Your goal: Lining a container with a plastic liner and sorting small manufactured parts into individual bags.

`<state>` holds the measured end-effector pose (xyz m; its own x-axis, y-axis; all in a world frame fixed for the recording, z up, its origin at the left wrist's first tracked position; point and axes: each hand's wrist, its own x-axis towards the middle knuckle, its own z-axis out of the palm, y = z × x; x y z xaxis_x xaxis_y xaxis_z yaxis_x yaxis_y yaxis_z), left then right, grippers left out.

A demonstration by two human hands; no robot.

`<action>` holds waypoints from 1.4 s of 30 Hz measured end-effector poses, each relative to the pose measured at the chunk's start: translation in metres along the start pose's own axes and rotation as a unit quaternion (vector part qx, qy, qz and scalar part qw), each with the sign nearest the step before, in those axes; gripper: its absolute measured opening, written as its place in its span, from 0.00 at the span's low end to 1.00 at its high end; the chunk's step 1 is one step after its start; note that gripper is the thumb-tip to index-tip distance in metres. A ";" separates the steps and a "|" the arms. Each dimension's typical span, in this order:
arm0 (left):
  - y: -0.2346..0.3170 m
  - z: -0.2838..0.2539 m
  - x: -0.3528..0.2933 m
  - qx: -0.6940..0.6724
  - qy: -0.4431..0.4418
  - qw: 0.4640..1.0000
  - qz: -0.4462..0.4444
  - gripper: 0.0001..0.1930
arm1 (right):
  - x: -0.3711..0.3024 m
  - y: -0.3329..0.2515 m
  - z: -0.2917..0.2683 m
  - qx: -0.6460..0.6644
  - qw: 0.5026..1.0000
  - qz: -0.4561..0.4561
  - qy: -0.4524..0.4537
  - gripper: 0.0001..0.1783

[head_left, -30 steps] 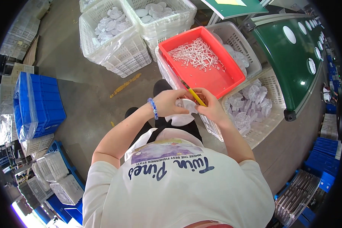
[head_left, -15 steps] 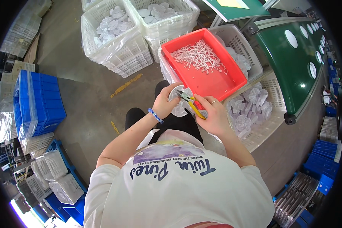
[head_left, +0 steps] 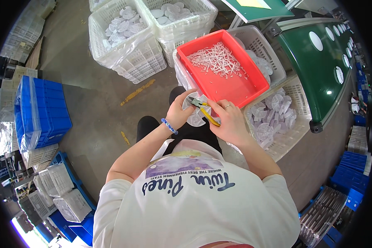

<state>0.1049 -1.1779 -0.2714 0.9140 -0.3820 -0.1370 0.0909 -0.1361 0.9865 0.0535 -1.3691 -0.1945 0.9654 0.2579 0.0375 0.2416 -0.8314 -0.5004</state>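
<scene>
My left hand (head_left: 180, 112) holds a clear round plastic part (head_left: 195, 115) in front of me, a blue bead bracelet on its wrist. My right hand (head_left: 230, 121) grips yellow-handled cutters (head_left: 206, 111), their jaws at the part's upper edge. Just beyond both hands a red tray (head_left: 235, 89) with a heap of white plastic offcuts (head_left: 217, 60) rests on a white basket. To the right, a white basket (head_left: 291, 136) holds several more clear round parts (head_left: 268, 120).
White baskets (head_left: 128, 62) of clear parts stand ahead on the grey floor. A green panel with round holes (head_left: 322, 62) runs along the right. Blue crates (head_left: 43, 111) are stacked at left, more crates and bags at lower left.
Both hands have shifted slightly toward me and down from the red tray, still on the part and cutters. The left hand has turned the part a little.
</scene>
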 end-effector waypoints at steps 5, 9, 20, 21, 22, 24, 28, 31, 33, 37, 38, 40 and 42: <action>-0.018 -0.001 -0.006 -0.007 0.023 0.999 -0.037 0.26 | 0.004 -0.004 0.001 -0.051 0.998 -0.034 -0.011 0.32; -0.026 0.002 -0.007 -0.085 0.048 0.995 -0.022 0.25 | 0.007 -0.007 0.001 -0.056 0.997 -0.037 -0.025 0.31; -0.004 0.014 -0.010 0.126 0.166 0.976 0.057 0.15 | 0.009 -0.012 0.018 -0.066 0.998 -0.018 -0.010 0.30; 0.000 0.015 -0.008 0.126 0.164 0.977 0.057 0.15 | 0.008 -0.011 0.021 -0.065 0.998 -0.017 -0.010 0.30; 0.004 0.015 -0.006 0.125 0.164 0.977 0.044 0.14 | 0.006 -0.009 0.024 -0.058 0.998 -0.013 0.008 0.31; 0.009 0.013 0.002 0.128 0.166 0.977 0.032 0.13 | 0.006 -0.006 0.028 -0.047 0.998 -0.011 0.028 0.31; 0.015 0.017 0.023 0.194 0.162 0.965 0.073 0.11 | 0.005 0.009 0.034 0.012 0.998 0.035 0.059 0.28; 0.017 0.027 0.041 0.209 0.157 0.958 0.117 0.11 | 0.004 0.022 0.027 0.060 0.993 0.073 0.069 0.27; 0.023 0.033 0.058 0.224 0.144 0.952 0.153 0.11 | 0.003 0.033 0.021 0.073 0.989 0.094 0.083 0.26; 0.043 0.048 0.103 0.303 0.082 0.932 0.183 0.14 | 0.000 0.062 0.003 0.191 0.959 0.148 0.150 0.26; 0.051 0.054 0.114 0.305 0.070 0.938 0.147 0.14 | -0.006 0.068 -0.003 0.228 0.947 0.148 0.172 0.26; 0.054 0.062 0.132 0.282 0.046 0.951 0.117 0.15 | -0.017 0.086 -0.019 0.207 0.945 0.154 0.199 0.26; 0.047 0.060 0.147 0.231 0.036 0.953 0.193 0.16 | -0.028 0.117 -0.028 0.185 0.944 0.156 0.225 0.26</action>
<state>0.2194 -1.2955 -0.2504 0.8697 -0.4247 0.2516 -0.4271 -0.3919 0.8149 0.0571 -1.4876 -0.2297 0.9479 -0.2749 0.1608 -0.0311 -0.5824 -0.8123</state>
